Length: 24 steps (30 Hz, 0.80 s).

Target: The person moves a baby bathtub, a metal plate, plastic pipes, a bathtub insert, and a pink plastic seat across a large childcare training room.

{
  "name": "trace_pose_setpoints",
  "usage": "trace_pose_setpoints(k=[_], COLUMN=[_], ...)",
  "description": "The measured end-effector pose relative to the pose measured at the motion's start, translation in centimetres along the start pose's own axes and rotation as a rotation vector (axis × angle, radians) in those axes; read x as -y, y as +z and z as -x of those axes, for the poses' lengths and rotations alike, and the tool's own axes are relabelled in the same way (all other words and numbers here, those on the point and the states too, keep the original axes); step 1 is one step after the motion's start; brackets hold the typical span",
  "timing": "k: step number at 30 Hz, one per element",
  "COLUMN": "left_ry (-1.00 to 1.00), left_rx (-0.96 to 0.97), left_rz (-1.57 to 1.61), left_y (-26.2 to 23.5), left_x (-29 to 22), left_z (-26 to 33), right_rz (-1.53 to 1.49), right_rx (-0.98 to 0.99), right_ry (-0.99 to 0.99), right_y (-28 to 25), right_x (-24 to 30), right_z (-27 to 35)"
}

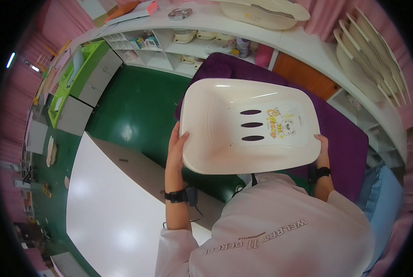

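Observation:
I hold a cream plastic tub (215,106) up in front of me, its hollow side facing me. It has rounded corners, three dark oval slots and a cartoon bear print on its bottom. My left hand (175,141) is closed on its left edge, thumb over the rim and fingers behind it. At the lower right edge, my right hand (323,145) grips the rim with its fingers mostly hidden behind. Each wrist wears a black band, and a small dark box hangs from the left one.
Beyond the tub is a purple-covered bed (345,143). A white counter (202,21) curves behind, carrying a large cream tub (262,14) and several stacked upright (368,57). To my left stands a white table (109,203) on a green floor (137,101), with a green-topped cabinet (93,78) farther back.

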<state>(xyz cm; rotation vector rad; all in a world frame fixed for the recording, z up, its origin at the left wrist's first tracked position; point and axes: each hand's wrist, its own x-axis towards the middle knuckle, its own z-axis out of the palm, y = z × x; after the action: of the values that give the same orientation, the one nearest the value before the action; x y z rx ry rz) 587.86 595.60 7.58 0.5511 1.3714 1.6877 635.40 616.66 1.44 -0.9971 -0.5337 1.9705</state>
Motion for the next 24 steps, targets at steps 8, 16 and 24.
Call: trace_pose_setpoints(k=[8,16,24], left_ry=[-0.094,0.087,0.152], left_rx=[-0.406,-0.493,-0.378], left_rz=[-0.050,-0.032,-0.233], left_y=[-9.4,-22.0,-34.3], left_x=[-1.4,-8.4,-16.8], left_z=[-7.2,-15.5,-31.8], right_rz=[0.193,0.321,0.399], right_rx=[0.403,0.547,0.473], right_ry=[0.102,0.130,0.014], right_y=[19.4,38.4,50.3], right_x=[-0.2,-8.0,-13.7], right_z=[-17.9,-29.5,-34.4])
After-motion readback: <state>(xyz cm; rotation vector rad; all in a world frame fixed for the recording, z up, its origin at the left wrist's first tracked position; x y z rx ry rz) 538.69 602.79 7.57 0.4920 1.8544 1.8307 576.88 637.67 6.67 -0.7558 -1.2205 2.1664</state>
